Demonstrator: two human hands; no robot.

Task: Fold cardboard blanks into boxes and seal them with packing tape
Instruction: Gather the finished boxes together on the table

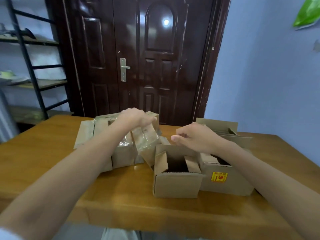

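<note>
My left hand (136, 116) grips a flattened cardboard piece (147, 137) with clear tape on it, lifted above a pile of taped cardboard blanks (110, 135) at the table's back left. My right hand (192, 135) hovers with fingers curled and holds nothing, just above a small open box (176, 182) whose top flaps stand up. A second open box (225, 181) with a yellow sticker stands right beside it.
The wooden table (121, 196) carries everything. Another open box (223, 129) sits at the back right. A dark door (138, 58) is behind the table, a metal shelf rack (31, 70) at the left, a blue wall at the right.
</note>
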